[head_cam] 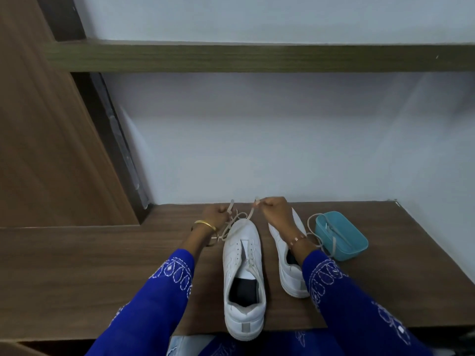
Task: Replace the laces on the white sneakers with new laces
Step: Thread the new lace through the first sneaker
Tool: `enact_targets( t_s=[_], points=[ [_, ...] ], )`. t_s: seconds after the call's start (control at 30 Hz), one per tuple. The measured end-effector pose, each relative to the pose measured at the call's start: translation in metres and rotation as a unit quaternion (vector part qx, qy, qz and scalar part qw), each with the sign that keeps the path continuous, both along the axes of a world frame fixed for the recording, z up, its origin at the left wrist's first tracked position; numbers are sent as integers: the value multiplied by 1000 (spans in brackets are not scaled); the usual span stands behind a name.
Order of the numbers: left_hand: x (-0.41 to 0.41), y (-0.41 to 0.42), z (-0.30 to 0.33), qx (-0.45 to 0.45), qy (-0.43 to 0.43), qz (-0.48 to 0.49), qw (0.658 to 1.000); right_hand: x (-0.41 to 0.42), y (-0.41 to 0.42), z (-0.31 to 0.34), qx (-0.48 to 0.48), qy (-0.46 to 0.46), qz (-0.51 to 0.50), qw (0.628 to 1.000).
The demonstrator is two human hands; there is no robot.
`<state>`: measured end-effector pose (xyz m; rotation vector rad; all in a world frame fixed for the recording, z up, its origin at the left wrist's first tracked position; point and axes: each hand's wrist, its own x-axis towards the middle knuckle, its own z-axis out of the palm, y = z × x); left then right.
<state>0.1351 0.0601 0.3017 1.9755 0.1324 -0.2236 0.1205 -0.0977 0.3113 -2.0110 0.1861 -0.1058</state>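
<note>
two white sneakers [243, 273] [288, 260], one teal container [343, 241], two hands [215, 214] [276, 209]

Two white sneakers [244, 276] side by side, toes away; pale lace [237, 222] looped off the left toe.

A brown wood-grain worktop [102, 265] fills the lower part of the frame. At lower right a teal plastic tub [344, 242] sits on it. Across the top runs a dark olive shelf [257, 56] fixed to a pale blue-white wall [257, 137]. A tall brown wooden panel [38, 137] takes up the left side, edged by a dark strip [115, 140].
</note>
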Motion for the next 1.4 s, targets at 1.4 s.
enact_targets(
  t_s=[1.4],
  points=[
    [-99, -35, -61, 364, -97, -124, 918, -68, 6, -90, 119, 114, -40, 986]
  ],
)
